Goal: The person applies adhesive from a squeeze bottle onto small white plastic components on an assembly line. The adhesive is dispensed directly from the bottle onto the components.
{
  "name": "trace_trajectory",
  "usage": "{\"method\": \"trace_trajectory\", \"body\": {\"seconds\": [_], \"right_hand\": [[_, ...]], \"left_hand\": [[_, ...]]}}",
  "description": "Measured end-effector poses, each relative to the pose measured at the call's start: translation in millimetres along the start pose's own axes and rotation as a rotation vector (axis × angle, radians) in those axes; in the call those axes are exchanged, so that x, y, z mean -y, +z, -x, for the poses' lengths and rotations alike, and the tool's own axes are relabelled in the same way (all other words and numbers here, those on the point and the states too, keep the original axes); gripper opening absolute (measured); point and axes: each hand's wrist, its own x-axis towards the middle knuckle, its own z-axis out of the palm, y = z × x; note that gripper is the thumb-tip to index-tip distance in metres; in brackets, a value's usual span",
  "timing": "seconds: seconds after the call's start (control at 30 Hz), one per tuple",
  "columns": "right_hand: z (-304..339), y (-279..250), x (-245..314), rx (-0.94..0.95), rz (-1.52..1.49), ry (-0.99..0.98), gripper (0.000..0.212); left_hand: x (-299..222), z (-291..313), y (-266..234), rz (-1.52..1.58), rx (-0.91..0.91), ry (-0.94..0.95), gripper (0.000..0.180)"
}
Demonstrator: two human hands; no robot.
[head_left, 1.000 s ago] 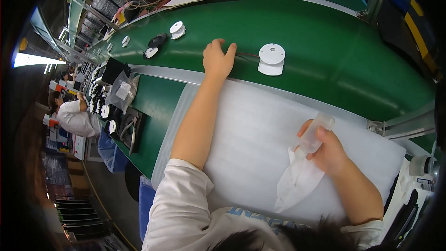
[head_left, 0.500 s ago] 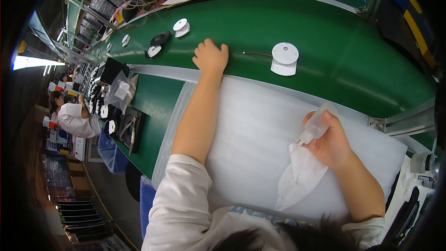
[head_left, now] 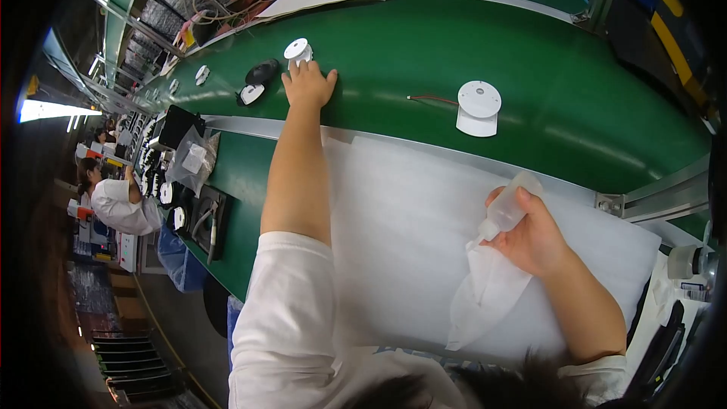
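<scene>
My left hand [head_left: 309, 86] reaches out over the green belt, thumb spread from the fingers. Its fingertips overlap the lower part of a white round-topped device [head_left: 297, 49]; whether they touch it I cannot tell. In my right hand [head_left: 535, 238] is a translucent squeeze bottle [head_left: 509, 208], tilted with its nozzle down and to the left. That same hand also keeps a white wipe [head_left: 488, 288], which hangs below the bottle. Another white device [head_left: 478, 106] with a thin red lead rests on the belt farther right.
A black oval part [head_left: 262, 71] and a white piece [head_left: 251, 94] lie left of my left hand. White foam sheet [head_left: 424, 204] covers the bench before me. At left are a clear bag [head_left: 194, 159] and a black tray [head_left: 208, 220]. A co-worker [head_left: 121, 201] sits farther left.
My left hand has moved left and farther out, up to the white device. The device with the red lead has shifted slightly right and nearer in the picture. Bottle and wipe stay in my right hand.
</scene>
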Motion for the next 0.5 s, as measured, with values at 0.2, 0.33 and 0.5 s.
{"method": "trace_trajectory", "body": {"seconds": [0.2,0.33,0.5], "right_hand": [[-1,-2,-2,0.039,0.040,0.009,0.036],[-2,-5,-2,0.061,0.042,0.001,0.037],[-5,-7,-1,0.080,0.050,0.010,0.036]], "left_hand": [[8,-3,10,0.155,0.002,0.046,0.055],[5,-10,5,0.137,-0.028,0.067,0.053],[-4,-14,8,0.210,-0.053,0.028,0.052]]}}
